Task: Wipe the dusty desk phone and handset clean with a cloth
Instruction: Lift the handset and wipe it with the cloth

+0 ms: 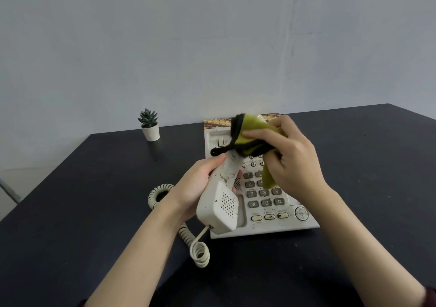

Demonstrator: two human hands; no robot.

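Coiled cord (162, 194): springy, trails off phone's left side across desk (70, 212); likely tugs on handset.
Left hand (191, 186): fingers wrapped round handset (220, 203) mid-shaft, lifted above desk phone (266, 212). Handset: rigid plastic, light, dust-speckled; grip at shaft.
Cloth (250, 134): soft, limp, bunches readily.
Right hand (290, 158): fingers clutch cloth over handset's far end.

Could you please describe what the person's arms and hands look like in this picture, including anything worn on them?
Both forearms are bare from wrist to near the elbow. The left hand and the right hand wear no gloves, and no rings, watch or bracelet show. At the bottom corners of the view a dark, maroon-looking sleeve edge appears on each arm, pushed up high. Fingernails look short and unpainted.
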